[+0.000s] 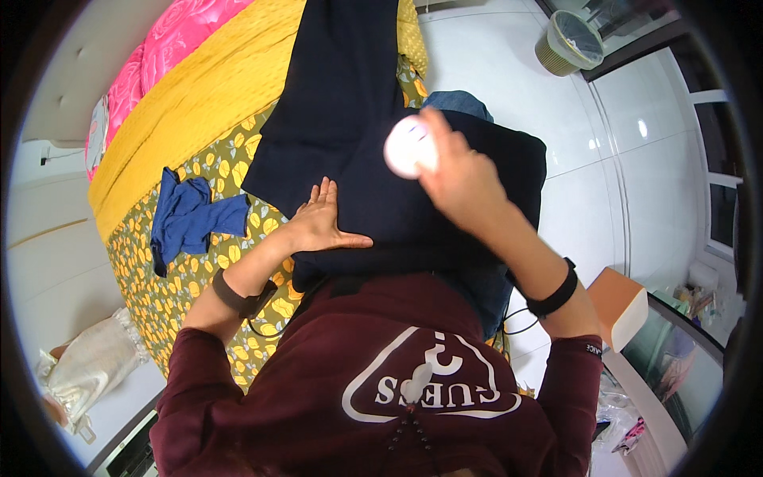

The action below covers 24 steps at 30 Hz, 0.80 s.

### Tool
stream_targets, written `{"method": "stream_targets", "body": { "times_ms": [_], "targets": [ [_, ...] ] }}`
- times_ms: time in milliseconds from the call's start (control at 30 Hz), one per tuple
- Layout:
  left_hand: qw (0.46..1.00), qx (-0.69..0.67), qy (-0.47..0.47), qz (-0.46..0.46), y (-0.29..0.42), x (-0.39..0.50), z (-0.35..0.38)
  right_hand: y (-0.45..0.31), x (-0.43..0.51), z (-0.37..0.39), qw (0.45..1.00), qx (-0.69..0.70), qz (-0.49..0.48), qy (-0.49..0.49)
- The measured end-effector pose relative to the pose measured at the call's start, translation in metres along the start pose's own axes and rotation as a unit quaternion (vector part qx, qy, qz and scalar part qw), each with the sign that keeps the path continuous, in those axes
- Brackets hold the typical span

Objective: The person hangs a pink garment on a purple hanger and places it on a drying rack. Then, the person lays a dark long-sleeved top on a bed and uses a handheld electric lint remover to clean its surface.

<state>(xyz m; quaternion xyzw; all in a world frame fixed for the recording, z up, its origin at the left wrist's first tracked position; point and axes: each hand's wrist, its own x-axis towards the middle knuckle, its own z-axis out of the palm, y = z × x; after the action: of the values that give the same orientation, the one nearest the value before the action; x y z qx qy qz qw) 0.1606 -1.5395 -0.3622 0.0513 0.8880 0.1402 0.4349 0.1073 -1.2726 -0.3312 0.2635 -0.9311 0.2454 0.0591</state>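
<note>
A dark navy cloth garment (357,95) lies over the lap and stretches away across the edge of the bed. My left hand (319,220) rests flat on its near left part, thumb and fingers spread, holding nothing. Above the garment's middle, my right hand (456,170) grips a small round whitish-pink device (411,146), blurred and bright; its exact kind cannot be told. Whether the device touches the cloth cannot be told either. A crumpled blue cloth garment (197,217) lies on the bed, left of my left hand.
The patterned bed sheet (137,268) is partly under a yellow blanket (197,101), with a pink quilt (173,42) behind. A lined waste bin (569,45) stands on the tiled floor. At right, a brown and white box (620,310) sits near my right forearm, beside a glass-topped surface.
</note>
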Motion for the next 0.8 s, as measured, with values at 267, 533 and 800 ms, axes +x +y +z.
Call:
{"method": "stream_targets", "body": {
  "times_ms": [267,533,800],
  "targets": [
    [1.000,-0.021,0.008,0.014,0.000,0.001,0.000,0.040,-0.006,-0.004,0.991,0.031,0.093,0.094],
    [1.000,-0.024,0.000,0.007,-0.001,0.001,0.002,-0.023,-0.052,-0.004,0.991,0.083,0.056,-0.094],
    [1.000,-0.019,0.003,0.005,0.001,0.000,0.003,0.046,-0.007,-0.011,0.986,0.012,0.138,0.095]
  ]
}}
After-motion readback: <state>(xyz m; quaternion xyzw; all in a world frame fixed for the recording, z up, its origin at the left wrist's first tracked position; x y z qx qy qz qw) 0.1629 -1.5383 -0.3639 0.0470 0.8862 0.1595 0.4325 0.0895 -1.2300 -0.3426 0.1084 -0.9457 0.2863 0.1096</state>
